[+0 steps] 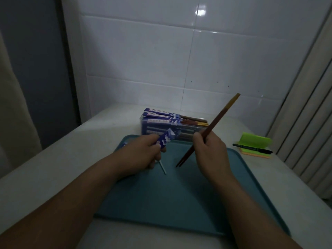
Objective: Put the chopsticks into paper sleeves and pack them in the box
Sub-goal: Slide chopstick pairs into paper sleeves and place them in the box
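Your left hand point(142, 155) grips a blue paper sleeve point(166, 141) over the tray's point(179, 194) far edge. Your right hand point(210, 151) pinches the chopsticks point(221, 114), tips above the tray. You appear to be at the sleeving step: next, line the tips up with the sleeve's mouth. The box point(149, 129) sits just behind the tray.

Chopsticks point(213, 123): dark lacquered wood, paler tops. Sleeve point(40, 140) wait, printed paper.Chopsticks point(213, 123): dark smooth wood, paler tops. Sleeve point(166, 140): printed blue paper. Tray point(179, 194): matt teal plastic. Box point(161, 131): clear plastic. Wall tiles point(179, 51): glossy white. Counter point(53, 168): smooth, matt.
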`<state>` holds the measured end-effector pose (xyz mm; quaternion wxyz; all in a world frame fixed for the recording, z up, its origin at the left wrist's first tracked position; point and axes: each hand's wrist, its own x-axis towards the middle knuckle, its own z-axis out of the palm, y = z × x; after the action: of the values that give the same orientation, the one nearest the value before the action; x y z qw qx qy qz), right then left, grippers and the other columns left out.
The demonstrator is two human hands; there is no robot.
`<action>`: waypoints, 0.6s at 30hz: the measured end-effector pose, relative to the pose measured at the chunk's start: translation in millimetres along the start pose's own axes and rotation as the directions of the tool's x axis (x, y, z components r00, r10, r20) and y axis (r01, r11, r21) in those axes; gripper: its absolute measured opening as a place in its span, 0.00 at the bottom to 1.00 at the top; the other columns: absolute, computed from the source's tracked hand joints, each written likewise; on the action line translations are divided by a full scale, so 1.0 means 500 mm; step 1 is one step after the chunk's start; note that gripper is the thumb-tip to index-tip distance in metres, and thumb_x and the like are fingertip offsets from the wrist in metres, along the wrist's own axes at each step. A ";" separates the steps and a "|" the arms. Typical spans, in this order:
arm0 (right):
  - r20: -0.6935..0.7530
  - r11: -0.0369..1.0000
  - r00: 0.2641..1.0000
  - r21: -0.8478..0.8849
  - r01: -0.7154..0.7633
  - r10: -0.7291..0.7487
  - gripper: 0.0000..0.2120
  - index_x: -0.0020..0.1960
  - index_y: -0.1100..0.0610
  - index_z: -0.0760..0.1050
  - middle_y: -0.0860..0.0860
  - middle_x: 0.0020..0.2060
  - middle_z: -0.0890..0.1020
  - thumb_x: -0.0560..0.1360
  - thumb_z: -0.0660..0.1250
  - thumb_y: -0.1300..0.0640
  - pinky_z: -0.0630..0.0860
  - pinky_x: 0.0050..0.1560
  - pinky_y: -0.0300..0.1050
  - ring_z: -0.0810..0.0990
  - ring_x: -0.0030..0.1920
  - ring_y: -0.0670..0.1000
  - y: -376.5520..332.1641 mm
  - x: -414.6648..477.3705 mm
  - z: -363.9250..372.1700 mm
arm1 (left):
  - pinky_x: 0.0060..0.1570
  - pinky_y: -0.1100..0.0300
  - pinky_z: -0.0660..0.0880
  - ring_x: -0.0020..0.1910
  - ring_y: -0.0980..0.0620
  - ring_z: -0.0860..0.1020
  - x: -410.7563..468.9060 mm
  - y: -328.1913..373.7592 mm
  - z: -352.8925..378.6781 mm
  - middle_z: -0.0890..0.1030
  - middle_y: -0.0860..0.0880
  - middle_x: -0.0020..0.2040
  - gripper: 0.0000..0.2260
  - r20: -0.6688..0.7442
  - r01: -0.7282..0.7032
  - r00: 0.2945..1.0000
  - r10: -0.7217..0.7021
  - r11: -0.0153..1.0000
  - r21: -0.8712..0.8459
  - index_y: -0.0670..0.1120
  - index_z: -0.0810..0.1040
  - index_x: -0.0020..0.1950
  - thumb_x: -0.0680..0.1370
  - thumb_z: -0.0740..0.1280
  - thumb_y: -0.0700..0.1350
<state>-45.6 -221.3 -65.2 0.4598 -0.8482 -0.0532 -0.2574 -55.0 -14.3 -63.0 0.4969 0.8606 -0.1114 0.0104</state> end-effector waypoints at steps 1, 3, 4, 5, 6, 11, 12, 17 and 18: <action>0.005 0.999 1.000 -0.039 0.022 -0.022 0.13 0.41 0.54 0.75 0.49 0.33 0.80 0.82 0.61 0.51 0.72 0.35 0.46 0.76 0.33 0.44 0.000 0.000 -0.002 | 0.36 0.55 0.72 0.31 0.52 0.76 -0.001 0.001 0.001 0.79 0.49 0.35 0.07 0.004 -0.024 1.000 0.024 1.000 0.002 0.43 0.78 0.50 0.82 0.62 0.42; 0.076 0.994 0.996 -0.105 0.044 -0.036 0.12 0.42 0.52 0.74 0.47 0.33 0.80 0.82 0.61 0.50 0.72 0.35 0.46 0.76 0.32 0.44 -0.001 0.000 0.001 | 0.35 0.57 0.73 0.30 0.54 0.75 -0.003 0.003 0.004 0.77 0.52 0.33 0.07 0.014 -0.090 0.996 0.089 0.995 0.050 0.45 0.77 0.49 0.82 0.67 0.48; 0.112 0.993 0.993 -0.113 0.042 -0.030 0.12 0.42 0.52 0.74 0.47 0.34 0.80 0.82 0.61 0.49 0.73 0.36 0.46 0.77 0.33 0.45 0.000 -0.001 0.003 | 0.34 0.59 0.73 0.29 0.56 0.74 -0.003 0.004 0.006 0.76 0.54 0.32 0.08 0.014 -0.116 0.993 0.115 0.990 0.077 0.46 0.76 0.48 0.81 0.69 0.50; 0.132 0.994 0.991 -0.108 0.035 -0.020 0.12 0.42 0.52 0.75 0.48 0.34 0.80 0.82 0.62 0.49 0.74 0.38 0.46 0.78 0.35 0.46 0.001 0.000 0.006 | 0.33 0.63 0.71 0.29 0.58 0.73 -0.001 0.004 0.006 0.75 0.56 0.31 0.10 0.006 -0.138 0.990 0.138 0.984 0.113 0.48 0.75 0.45 0.80 0.70 0.52; 0.132 0.996 0.991 -0.086 0.022 -0.010 0.13 0.42 0.52 0.75 0.49 0.34 0.81 0.82 0.62 0.49 0.75 0.39 0.48 0.79 0.35 0.48 0.004 0.002 0.007 | 0.33 0.65 0.69 0.29 0.61 0.72 0.000 0.004 0.006 0.75 0.58 0.31 0.11 -0.010 -0.159 0.987 0.163 0.973 0.164 0.49 0.74 0.43 0.79 0.71 0.53; 0.030 0.902 0.983 0.393 -0.178 0.181 0.12 0.40 0.56 0.73 0.50 0.27 0.76 0.82 0.61 0.55 0.67 0.26 0.42 0.72 0.27 0.50 0.012 0.031 -0.010 | 0.41 0.57 0.71 0.34 0.60 0.74 0.013 -0.018 -0.008 0.77 0.57 0.35 0.12 -0.055 -0.217 0.965 0.258 0.894 0.392 0.53 0.74 0.43 0.79 0.67 0.59; 0.028 0.836 0.974 0.509 -0.208 0.225 0.13 0.39 0.56 0.72 0.50 0.25 0.74 0.82 0.61 0.56 0.64 0.24 0.40 0.69 0.25 0.50 0.013 0.037 -0.016 | 0.42 0.56 0.72 0.35 0.59 0.75 0.015 -0.023 -0.012 0.78 0.56 0.36 0.12 -0.049 -0.215 0.964 0.261 0.876 0.431 0.54 0.74 0.44 0.79 0.66 0.61; 0.161 0.598 0.954 0.749 -0.285 0.254 0.13 0.38 0.54 0.71 0.50 0.26 0.70 0.82 0.59 0.55 0.56 0.23 0.39 0.63 0.23 0.49 0.021 0.049 -0.023 | 0.44 0.54 0.75 0.39 0.59 0.77 0.014 -0.030 -0.021 0.79 0.56 0.39 0.11 0.038 -0.236 0.968 0.246 0.856 0.460 0.57 0.75 0.44 0.78 0.65 0.63; 0.175 0.590 0.956 0.756 -0.284 0.237 0.13 0.38 0.54 0.71 0.51 0.26 0.69 0.82 0.59 0.55 0.56 0.23 0.39 0.62 0.23 0.49 0.020 0.049 -0.021 | 0.42 0.55 0.73 0.39 0.61 0.76 0.012 -0.028 -0.020 0.79 0.57 0.38 0.09 0.055 -0.253 0.965 0.257 0.854 0.455 0.59 0.74 0.42 0.79 0.66 0.60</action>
<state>-25.2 -239.2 -56.1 0.8094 -0.5738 -0.0465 -0.1159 -45.4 -0.4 -69.0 0.2746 0.9308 -0.2169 0.1051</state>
